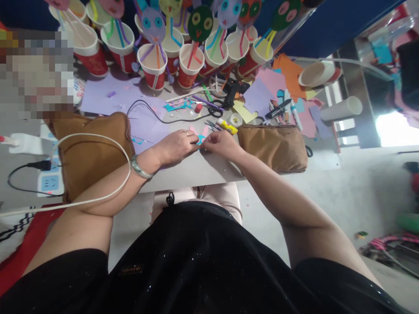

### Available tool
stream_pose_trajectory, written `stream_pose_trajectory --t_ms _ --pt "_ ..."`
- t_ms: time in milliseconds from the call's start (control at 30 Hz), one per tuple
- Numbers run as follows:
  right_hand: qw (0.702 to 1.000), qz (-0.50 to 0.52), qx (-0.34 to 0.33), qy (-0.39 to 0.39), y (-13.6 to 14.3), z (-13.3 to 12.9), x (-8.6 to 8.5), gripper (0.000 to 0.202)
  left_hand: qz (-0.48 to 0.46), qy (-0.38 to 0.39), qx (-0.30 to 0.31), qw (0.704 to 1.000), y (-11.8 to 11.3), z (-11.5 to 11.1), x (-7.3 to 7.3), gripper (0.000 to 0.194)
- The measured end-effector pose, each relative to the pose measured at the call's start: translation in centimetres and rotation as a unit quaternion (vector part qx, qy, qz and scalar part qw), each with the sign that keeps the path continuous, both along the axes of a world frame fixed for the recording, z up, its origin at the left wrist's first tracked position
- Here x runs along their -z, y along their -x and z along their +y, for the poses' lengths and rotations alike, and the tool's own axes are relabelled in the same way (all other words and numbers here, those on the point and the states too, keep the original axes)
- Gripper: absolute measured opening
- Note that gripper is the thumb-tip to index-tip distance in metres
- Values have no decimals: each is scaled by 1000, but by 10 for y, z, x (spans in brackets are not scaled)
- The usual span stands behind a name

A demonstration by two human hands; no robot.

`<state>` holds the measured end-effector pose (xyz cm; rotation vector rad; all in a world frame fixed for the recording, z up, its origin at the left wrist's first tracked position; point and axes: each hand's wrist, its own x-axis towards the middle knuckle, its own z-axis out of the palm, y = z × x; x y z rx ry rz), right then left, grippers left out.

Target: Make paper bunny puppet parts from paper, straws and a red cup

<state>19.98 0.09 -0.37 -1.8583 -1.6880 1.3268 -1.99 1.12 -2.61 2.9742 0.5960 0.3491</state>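
Observation:
Near the table's front edge, a small blue paper cutout [201, 138] with two pink ear-shaped pieces [205, 130] lies between my hands. My left hand [180, 147] has its fingers closed at the cutout's left side. From the right, my right hand [222, 145] pinches at its lower edge, thumb and finger together. My fingers hide much of the cutout. Just beyond my right hand are a yellow glue stick [227, 126] and scissors [212, 125] with their blades showing. A roll of clear tape [235, 120] sits beside the glue stick.
Paper cups [152, 69] with straws and paper animal faces [200, 24] stand along the back. Brown pouches flank my arms, one left [96, 152] and one right [273, 148]. A white cable [98, 136] loops over my left forearm. Purple paper [108, 98] and markers [294, 115] lie around.

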Motion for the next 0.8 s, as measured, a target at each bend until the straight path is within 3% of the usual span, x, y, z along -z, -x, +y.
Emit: stream_pose_trajectory --t_ms 133,233,367,467,567,800 --pt "996 -5 18 -83 -10 -23 6 13 5 2 4 1000 -1 1 1 25" --pt "980 -53 -32 -189 -19 -41 15 13 7 1 -4 1000 -1 1 4 24" --pt "910 -161 -183 -336 -28 -55 29 29 -1 0 1 1000 -1 0 5 25" --pt "848 -209 -242 -422 -32 -56 37 37 -5 6 8 1000 0 0 5 26" --pt "825 -230 -259 -447 -33 -55 41 41 -5 14 11 1000 0 0 4 27" --pt "829 -246 -270 -423 -31 -55 41 57 -10 4 13 1000 0 0 5 26"
